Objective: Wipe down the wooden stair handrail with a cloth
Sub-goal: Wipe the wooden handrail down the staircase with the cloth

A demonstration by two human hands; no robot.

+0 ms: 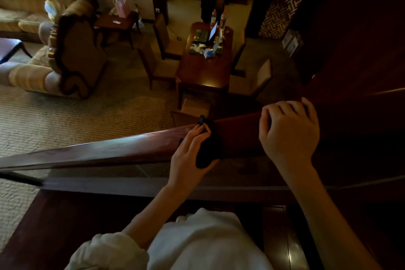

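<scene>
A dark reddish wooden handrail (114,149) runs across the middle of the head view, from the left edge up toward the right. My left hand (190,155) holds a dark cloth (208,149) draped over the rail, with fingers on its left side and thumb under its lower edge. My right hand (289,131) rests on the rail just right of the cloth, fingers curled over the rail's far edge. The rail's right end fades into shadow.
Below the rail lies a carpeted room with a wooden table (203,70) carrying bottles and papers, chairs (160,66) around it, and an upholstered armchair (65,59) at left. A dark wooden wall (361,50) rises at right. Wooden stair flooring (43,237) is under me.
</scene>
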